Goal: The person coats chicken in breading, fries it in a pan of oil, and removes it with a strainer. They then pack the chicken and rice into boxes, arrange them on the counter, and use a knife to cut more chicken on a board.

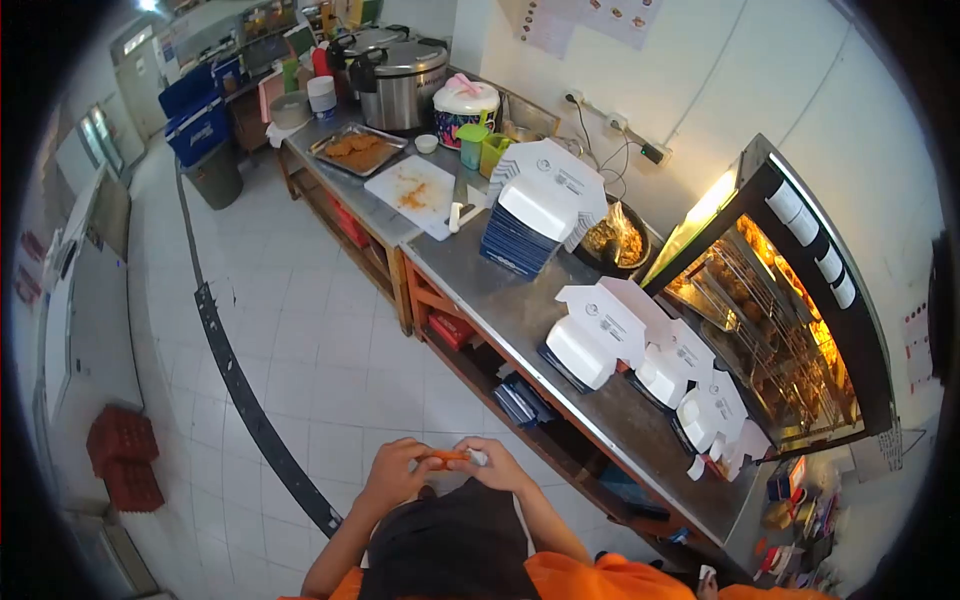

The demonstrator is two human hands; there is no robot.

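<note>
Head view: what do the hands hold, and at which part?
A small thin orange object, held between both hands: left hand at one end, right hand at the other, by the fingertips. Its kind cannot be told.

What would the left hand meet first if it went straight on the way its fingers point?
Probably the right hand, since the left hand aims its fingers at it across the small orange object both hold.

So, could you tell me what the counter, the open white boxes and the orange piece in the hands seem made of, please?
The counter: likely stainless steel, grey, brushed, dully reflecting light. The open white boxes: probably paperboard, matte, with folded flaps and printed marks. The orange piece, pinched between left hand and right hand: too small to tell.
</note>
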